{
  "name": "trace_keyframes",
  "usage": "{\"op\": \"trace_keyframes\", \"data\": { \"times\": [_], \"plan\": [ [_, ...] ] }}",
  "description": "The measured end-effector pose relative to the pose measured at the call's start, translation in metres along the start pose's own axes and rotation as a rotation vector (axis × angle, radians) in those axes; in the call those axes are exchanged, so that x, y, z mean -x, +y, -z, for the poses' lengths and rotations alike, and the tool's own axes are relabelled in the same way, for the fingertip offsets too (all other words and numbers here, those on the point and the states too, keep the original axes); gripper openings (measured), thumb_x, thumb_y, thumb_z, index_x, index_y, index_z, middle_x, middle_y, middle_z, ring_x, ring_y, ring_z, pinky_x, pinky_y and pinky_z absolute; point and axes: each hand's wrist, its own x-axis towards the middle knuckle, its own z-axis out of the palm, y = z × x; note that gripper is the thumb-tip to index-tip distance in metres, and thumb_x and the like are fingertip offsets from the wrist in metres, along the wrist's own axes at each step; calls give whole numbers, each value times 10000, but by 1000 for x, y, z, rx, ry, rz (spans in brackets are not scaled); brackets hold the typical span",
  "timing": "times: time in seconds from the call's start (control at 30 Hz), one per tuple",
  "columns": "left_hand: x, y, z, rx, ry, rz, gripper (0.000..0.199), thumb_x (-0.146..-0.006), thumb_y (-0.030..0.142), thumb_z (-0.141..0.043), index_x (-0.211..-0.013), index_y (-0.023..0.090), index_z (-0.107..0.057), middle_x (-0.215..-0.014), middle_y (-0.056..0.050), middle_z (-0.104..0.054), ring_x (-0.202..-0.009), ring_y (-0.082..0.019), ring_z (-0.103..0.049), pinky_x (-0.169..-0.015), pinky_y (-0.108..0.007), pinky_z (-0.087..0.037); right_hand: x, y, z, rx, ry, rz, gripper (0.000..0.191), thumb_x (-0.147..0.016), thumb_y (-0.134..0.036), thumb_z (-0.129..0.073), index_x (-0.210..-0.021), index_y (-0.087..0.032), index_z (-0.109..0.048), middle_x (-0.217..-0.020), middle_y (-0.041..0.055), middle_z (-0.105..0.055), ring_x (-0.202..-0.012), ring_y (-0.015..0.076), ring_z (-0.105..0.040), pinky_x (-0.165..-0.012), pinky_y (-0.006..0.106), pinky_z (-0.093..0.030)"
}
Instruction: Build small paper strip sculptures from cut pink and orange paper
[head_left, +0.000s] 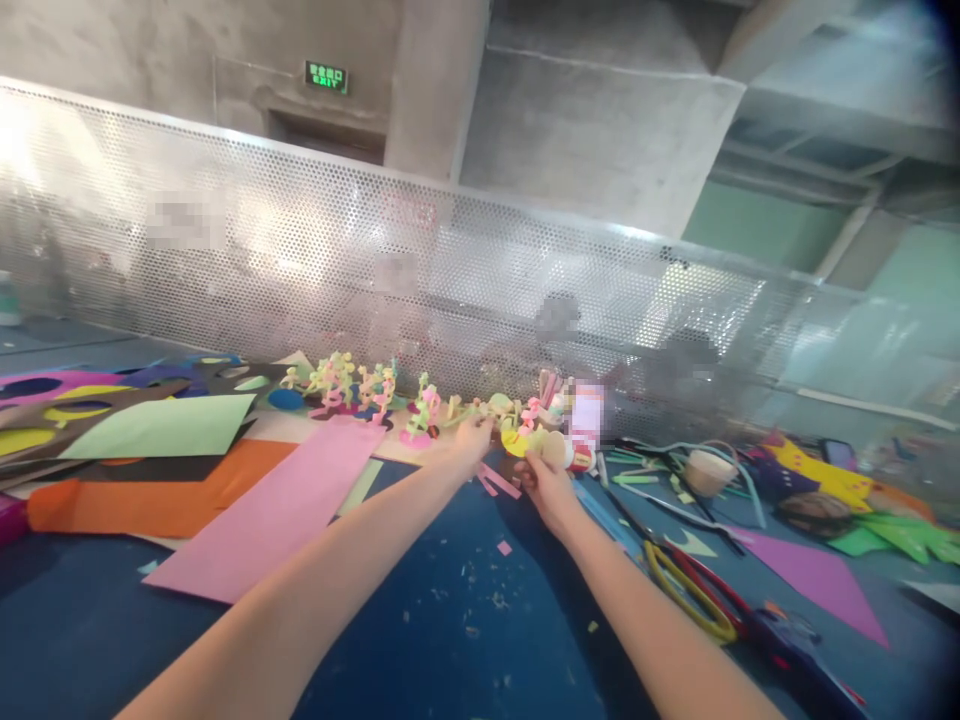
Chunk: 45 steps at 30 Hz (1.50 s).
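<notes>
My left hand point(474, 436) reaches out over the far side of the blue table. Its fingers are drawn together among small cream paper pieces point(497, 404), and what they hold is too small to tell. Close by on the right, my right hand point(551, 488) pinches a bright yellow paper disc point(516, 442). A cream disc point(553, 449) overlaps that hand's fingers. Left of my hands stand several small paper figures of curled strips, one pink and green point(426, 408), others pale yellow point(335, 375). Pink paper strips point(498, 482) lie below, between my hands.
A pink sheet point(274, 510), an orange piece point(142, 507) and a pale green sheet point(161, 425) cover the left. Yellow-handled scissors point(686, 592), a paper cup point(709, 471) and a purple sheet point(814, 580) lie right. Behind rises a perforated metal screen point(480, 290); a lit phone point(587, 412) leans there.
</notes>
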Motion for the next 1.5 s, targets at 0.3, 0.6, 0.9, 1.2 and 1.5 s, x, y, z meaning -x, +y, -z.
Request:
{"op": "trace_keyframes", "data": {
  "times": [0.3, 0.6, 0.9, 1.2, 1.5],
  "plan": [
    [-4, 34, -12, 270, 18, -108, 489, -873, 523, -222, -778, 158, -533, -606, -26, -526, -646, -149, -594, -651, -275, -479, 10, -14, -5, -101, -40, 10, 190, -875, -288, -497, -945, -125, -567, -839, 18, -620, -630, 95, -586, -567, 247, -500],
    [-3, 21, -12, 321, 35, -89, 461, -833, 556, -284, -722, 161, -494, -531, 6, -469, -497, -108, -512, -595, -242, -463, 18, -27, -19, -155, -153, -49, 67, -787, -242, -547, -783, -175, -553, -722, 83, -703, -692, 186, -677, -632, 288, -529],
    [-4, 28, -2, 66, 58, 31, 309, -867, 329, -477, -1109, 139, -510, -1075, -83, -555, -898, -183, -571, -759, -376, -489, 12, -27, -13, -105, -21, 60, 82, -733, -280, -571, -756, -203, -585, -688, 43, -696, -748, 197, -672, -639, 294, -549],
    [29, 29, 27, -390, -126, 36, 254, -689, 171, -698, -915, 133, -589, -785, -47, -632, -665, -142, -614, -644, -297, -500, 25, -22, -27, 49, -72, 41, 128, -649, -304, -675, -643, -177, -658, -609, 55, -689, -582, 202, -648, -553, 298, -516],
    [30, 112, 86, -753, -123, -162, 176, -565, 42, -721, -691, 130, -636, -621, -30, -634, -572, -121, -603, -559, -211, -471, 26, -15, -27, 242, -102, 104, 333, -631, -490, -656, -537, -174, -609, -528, 35, -659, -449, 148, -573, -445, 248, -435]
  ]
}}
